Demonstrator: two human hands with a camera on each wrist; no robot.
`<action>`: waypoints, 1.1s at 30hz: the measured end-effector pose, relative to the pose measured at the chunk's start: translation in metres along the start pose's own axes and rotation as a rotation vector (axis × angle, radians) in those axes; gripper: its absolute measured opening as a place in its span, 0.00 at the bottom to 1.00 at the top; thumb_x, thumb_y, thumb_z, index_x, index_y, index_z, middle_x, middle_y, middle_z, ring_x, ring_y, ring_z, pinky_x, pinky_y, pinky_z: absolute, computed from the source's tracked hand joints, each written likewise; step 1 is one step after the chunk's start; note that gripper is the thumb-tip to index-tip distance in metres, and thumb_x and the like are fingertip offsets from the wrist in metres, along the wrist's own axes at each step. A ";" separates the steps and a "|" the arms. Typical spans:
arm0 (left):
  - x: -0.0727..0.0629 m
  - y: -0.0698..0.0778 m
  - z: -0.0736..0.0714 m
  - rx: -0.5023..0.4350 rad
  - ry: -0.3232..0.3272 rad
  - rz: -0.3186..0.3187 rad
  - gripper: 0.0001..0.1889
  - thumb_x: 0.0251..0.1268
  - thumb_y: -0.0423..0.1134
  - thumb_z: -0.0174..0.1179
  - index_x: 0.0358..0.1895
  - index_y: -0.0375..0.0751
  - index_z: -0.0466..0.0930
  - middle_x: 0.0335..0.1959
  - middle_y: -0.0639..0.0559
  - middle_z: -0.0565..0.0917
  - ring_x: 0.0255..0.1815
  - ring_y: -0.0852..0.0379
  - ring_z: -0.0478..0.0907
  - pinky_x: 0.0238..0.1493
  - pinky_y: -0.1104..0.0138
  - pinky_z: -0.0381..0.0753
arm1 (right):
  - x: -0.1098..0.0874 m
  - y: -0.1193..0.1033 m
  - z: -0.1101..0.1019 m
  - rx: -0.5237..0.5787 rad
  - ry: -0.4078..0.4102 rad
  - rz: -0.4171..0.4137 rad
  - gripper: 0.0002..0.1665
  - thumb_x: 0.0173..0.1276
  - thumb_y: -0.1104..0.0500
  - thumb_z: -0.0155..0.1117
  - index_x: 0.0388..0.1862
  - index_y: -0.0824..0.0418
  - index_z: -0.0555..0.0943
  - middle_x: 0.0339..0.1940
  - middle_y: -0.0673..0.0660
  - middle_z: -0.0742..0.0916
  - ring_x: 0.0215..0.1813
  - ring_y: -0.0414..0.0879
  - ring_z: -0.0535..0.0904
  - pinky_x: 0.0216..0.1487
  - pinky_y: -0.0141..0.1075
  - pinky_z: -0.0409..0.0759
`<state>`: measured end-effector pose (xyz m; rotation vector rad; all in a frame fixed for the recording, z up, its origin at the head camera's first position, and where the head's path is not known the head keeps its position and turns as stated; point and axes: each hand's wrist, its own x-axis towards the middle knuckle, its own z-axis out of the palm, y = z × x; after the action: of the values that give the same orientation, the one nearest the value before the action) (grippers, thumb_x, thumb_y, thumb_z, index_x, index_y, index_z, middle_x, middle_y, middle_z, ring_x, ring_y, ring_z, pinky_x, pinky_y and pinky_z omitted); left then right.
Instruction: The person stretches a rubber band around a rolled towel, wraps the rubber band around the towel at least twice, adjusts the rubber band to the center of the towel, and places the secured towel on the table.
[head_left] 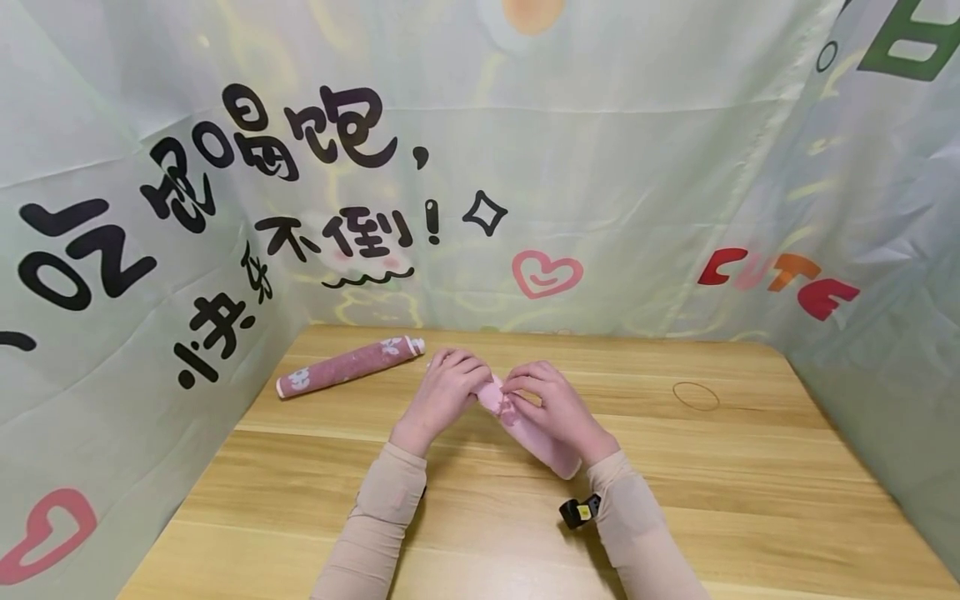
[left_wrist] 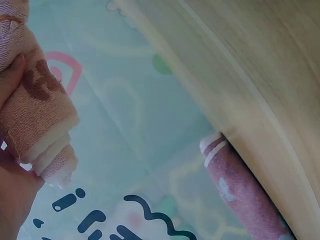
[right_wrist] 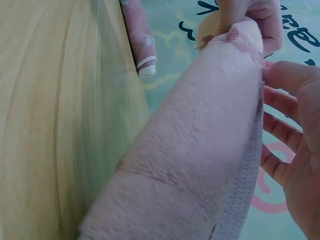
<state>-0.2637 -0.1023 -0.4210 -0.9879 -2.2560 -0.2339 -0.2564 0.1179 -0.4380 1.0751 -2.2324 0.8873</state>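
Over the middle of the table, a pale pink rolled towel (head_left: 543,446) slants between both hands. My left hand (head_left: 444,390) grips its far end, with the thumb pressed into the cloth in the left wrist view. Folded layers of the towel (left_wrist: 42,107) stick out past that hand. A thin orange-brown band (left_wrist: 11,20) circles the cloth at the frame's edge. My right hand (head_left: 557,404) holds the towel's side close to the left hand, thumb and forefinger pinching at the gathered part. Along the right wrist view the towel's fluffy length (right_wrist: 185,140) runs toward the camera.
A darker pink rolled towel (head_left: 348,368) with white edges and pale flower prints lies at the table's back left. Farther right, a thin rubber band (head_left: 696,397) rests on the wooden table (head_left: 750,483). Printed fabric walls (head_left: 637,192) enclose the back and sides.
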 end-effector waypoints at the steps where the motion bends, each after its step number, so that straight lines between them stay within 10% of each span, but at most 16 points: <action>1: 0.000 0.000 0.000 -0.001 -0.001 0.000 0.17 0.43 0.32 0.76 0.37 0.51 0.83 0.41 0.57 0.87 0.51 0.54 0.79 0.58 0.54 0.74 | 0.000 -0.001 0.000 0.001 -0.005 0.001 0.08 0.61 0.65 0.69 0.39 0.56 0.86 0.45 0.53 0.86 0.51 0.48 0.78 0.54 0.43 0.78; 19: -0.001 -0.003 0.000 -0.078 -0.042 -0.036 0.15 0.46 0.29 0.72 0.37 0.49 0.82 0.42 0.56 0.87 0.50 0.54 0.80 0.55 0.53 0.76 | 0.000 -0.005 0.002 -0.032 -0.153 0.058 0.08 0.57 0.62 0.59 0.24 0.51 0.71 0.44 0.50 0.80 0.47 0.46 0.72 0.46 0.39 0.72; 33: -0.002 -0.008 -0.005 -0.077 0.055 -0.092 0.16 0.43 0.28 0.73 0.37 0.48 0.82 0.42 0.54 0.87 0.48 0.51 0.80 0.54 0.52 0.76 | -0.001 -0.007 -0.002 0.257 -0.165 0.331 0.16 0.63 0.65 0.59 0.49 0.56 0.71 0.45 0.55 0.82 0.42 0.45 0.76 0.42 0.33 0.79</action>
<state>-0.2658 -0.1111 -0.4173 -0.9067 -2.2593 -0.3865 -0.2499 0.1163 -0.4347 0.9287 -2.5321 1.2952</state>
